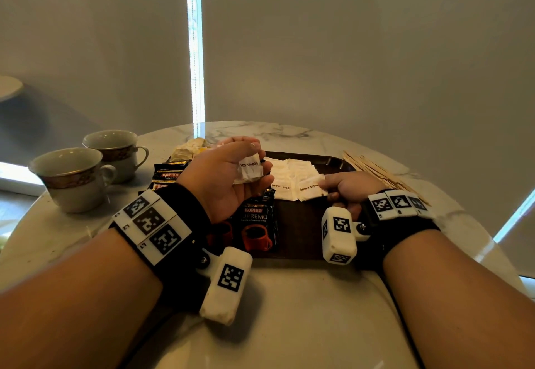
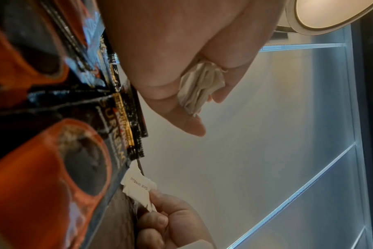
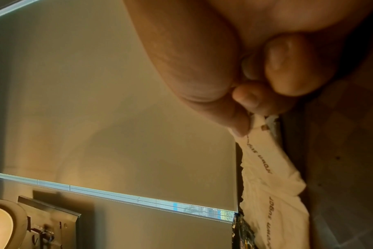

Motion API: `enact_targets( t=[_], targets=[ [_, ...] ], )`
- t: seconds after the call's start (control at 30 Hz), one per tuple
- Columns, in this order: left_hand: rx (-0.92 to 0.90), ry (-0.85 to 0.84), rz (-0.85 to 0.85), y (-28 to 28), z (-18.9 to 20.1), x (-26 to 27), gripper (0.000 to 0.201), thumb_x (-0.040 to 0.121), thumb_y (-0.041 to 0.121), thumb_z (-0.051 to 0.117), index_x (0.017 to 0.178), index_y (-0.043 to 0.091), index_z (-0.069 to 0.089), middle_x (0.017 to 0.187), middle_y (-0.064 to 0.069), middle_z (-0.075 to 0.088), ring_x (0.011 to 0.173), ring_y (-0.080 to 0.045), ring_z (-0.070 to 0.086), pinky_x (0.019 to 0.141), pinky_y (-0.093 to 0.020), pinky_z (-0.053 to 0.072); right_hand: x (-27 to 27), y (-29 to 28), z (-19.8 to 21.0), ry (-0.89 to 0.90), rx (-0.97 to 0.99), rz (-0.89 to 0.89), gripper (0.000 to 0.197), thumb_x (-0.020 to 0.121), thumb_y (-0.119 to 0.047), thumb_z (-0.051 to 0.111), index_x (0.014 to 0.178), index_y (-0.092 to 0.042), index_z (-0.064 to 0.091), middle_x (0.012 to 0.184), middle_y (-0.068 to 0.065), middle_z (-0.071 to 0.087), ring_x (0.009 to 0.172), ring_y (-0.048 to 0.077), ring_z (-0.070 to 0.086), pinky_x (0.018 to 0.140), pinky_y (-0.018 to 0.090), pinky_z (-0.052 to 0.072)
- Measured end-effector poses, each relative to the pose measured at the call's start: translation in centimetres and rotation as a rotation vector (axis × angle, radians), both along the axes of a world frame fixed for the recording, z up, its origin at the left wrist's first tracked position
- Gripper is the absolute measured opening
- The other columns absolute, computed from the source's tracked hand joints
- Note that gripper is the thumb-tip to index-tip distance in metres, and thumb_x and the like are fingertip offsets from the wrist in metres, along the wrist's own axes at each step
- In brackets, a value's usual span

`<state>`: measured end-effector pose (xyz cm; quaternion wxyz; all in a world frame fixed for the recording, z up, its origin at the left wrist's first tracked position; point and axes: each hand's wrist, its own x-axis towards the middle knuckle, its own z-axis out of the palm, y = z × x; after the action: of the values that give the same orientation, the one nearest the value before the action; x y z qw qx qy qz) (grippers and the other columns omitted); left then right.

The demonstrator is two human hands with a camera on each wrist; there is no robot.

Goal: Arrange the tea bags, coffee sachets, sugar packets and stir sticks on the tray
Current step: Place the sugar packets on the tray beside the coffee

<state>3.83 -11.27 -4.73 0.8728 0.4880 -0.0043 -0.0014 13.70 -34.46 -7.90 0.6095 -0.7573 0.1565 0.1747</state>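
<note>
A dark brown tray [image 1: 301, 224] lies on the marble table. White brown-sugar packets [image 1: 292, 174] lie in rows on its far half. Black coffee sachets [image 1: 256, 224] lie along its left side. My left hand [image 1: 246, 166] hovers palm-up above the tray and grips a small stack of sugar packets [image 1: 250, 169], also seen as a folded white wad [image 2: 200, 86]. My right hand [image 1: 333, 187] rests low on the tray and pinches the corner of one sugar packet [image 1: 311, 187] [image 3: 264, 151] at the row's right end. Wooden stir sticks [image 1: 382, 174] lie off the tray at the right.
Two cups [image 1: 75, 177] [image 1: 115, 151] stand at the table's left. Pale tea bags [image 1: 191, 148] are piled beyond the tray's far left corner. More coffee sachets [image 1: 168, 177] lie left of my left hand. Window blinds hang behind the table.
</note>
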Motion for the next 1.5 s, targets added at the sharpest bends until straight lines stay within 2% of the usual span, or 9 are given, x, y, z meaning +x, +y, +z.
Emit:
enact_targets(
  t=[0.13, 0.27, 0.4, 0.53, 0.67, 0.8, 0.97, 1.17, 1.5],
  targets=[
    [0.004, 0.0, 0.002, 0.0, 0.1, -0.1, 0.006, 0.097, 0.007, 0.06, 0.095, 0.012, 0.063, 0.086, -0.009, 0.063, 0.07, -0.021, 0.067, 0.055, -0.031, 0.059, 0.2, 0.1, 0.1, -0.042, -0.016, 0.054, 0.034, 0.102, -0.015, 0.05, 0.134, -0.022, 0.06, 0.109, 0.008, 0.06, 0.048, 0.006, 0.039, 0.038, 0.019, 0.034],
    [0.002, 0.001, -0.004, 0.0, 0.1, -0.1, 0.005, 0.097, 0.007, 0.06, 0.097, 0.012, 0.063, 0.086, -0.009, 0.064, 0.071, -0.022, 0.068, 0.056, -0.032, 0.059, -0.2, 0.3, 0.2, -0.08, -0.017, 0.048, 0.035, 0.103, -0.011, 0.048, 0.136, -0.019, 0.058, 0.112, 0.011, 0.065, 0.041, 0.004, 0.04, 0.033, 0.019, 0.034],
    [0.001, -0.001, -0.013, 0.0, 0.1, -0.1, 0.005, 0.097, 0.007, 0.06, 0.097, 0.012, 0.062, 0.086, -0.009, 0.064, 0.072, -0.022, 0.068, 0.056, -0.032, 0.059, -0.3, 0.2, 0.3, -0.05, -0.006, 0.012, 0.032, 0.103, -0.016, 0.051, 0.133, -0.019, 0.059, 0.093, 0.006, 0.06, 0.052, 0.007, 0.039, 0.037, 0.019, 0.034],
    [0.001, -0.003, -0.016, 0.1, 0.1, -0.1, 0.006, 0.098, 0.007, 0.059, 0.096, 0.012, 0.062, 0.086, -0.009, 0.064, 0.073, -0.022, 0.067, 0.057, -0.032, 0.06, -0.7, -0.1, 0.3, 0.013, -0.038, -0.025, 0.03, 0.097, -0.03, 0.062, 0.12, -0.012, 0.066, 0.071, 0.0, 0.054, 0.046, 0.009, 0.038, 0.044, 0.021, 0.029],
    [0.003, -0.004, -0.015, 0.1, 0.2, -0.1, 0.007, 0.098, 0.007, 0.059, 0.094, 0.012, 0.062, 0.085, -0.008, 0.064, 0.072, -0.022, 0.067, 0.057, -0.032, 0.06, -0.9, 0.3, 0.5, -0.009, 0.039, -0.084, 0.034, 0.095, -0.029, 0.062, 0.12, -0.006, 0.062, 0.088, 0.005, 0.059, 0.052, 0.01, 0.043, 0.038, 0.02, 0.034],
    [0.002, -0.001, -0.012, 0.0, 0.2, -0.1, 0.006, 0.098, 0.007, 0.059, 0.096, 0.012, 0.062, 0.086, -0.008, 0.064, 0.072, -0.022, 0.067, 0.057, -0.032, 0.06, -1.4, 0.8, 0.6, -0.058, 0.076, -0.139, 0.018, 0.098, -0.026, 0.057, 0.102, -0.009, 0.059, 0.074, 0.006, 0.054, 0.056, 0.013, 0.048, 0.037, 0.021, 0.039],
    [-0.001, -0.001, -0.013, 0.0, 0.1, -0.1, 0.006, 0.098, 0.007, 0.059, 0.098, 0.012, 0.061, 0.085, -0.008, 0.064, 0.073, -0.022, 0.067, 0.057, -0.032, 0.06, -1.9, 1.1, 0.8, -0.084, 0.134, -0.165, 0.024, 0.102, -0.026, 0.052, 0.086, -0.008, 0.055, 0.073, 0.008, 0.054, 0.061, 0.019, 0.058, 0.036, 0.02, 0.046],
    [-0.005, 0.006, -0.007, 0.0, 0.0, 0.0, 0.006, 0.097, 0.007, 0.06, 0.101, 0.012, 0.061, 0.086, -0.008, 0.064, 0.074, -0.023, 0.067, 0.058, -0.032, 0.06, -2.7, 1.4, 1.3, -0.072, 0.195, -0.131, 0.027, 0.103, -0.029, 0.05, 0.094, -0.004, 0.057, 0.085, 0.017, 0.065, 0.072, 0.028, 0.07, 0.044, 0.025, 0.055],
    [-0.014, 0.007, -0.005, 0.0, 0.0, -0.2, 0.006, 0.097, 0.007, 0.059, 0.101, 0.01, 0.062, 0.086, -0.009, 0.064, 0.074, -0.023, 0.067, 0.059, -0.033, 0.06, -3.1, 1.5, 1.7, -0.071, 0.173, -0.072, 0.031, 0.103, -0.033, 0.049, 0.101, -0.004, 0.061, 0.093, 0.019, 0.07, 0.077, 0.028, 0.073, 0.055, 0.027, 0.058]
  ],
)
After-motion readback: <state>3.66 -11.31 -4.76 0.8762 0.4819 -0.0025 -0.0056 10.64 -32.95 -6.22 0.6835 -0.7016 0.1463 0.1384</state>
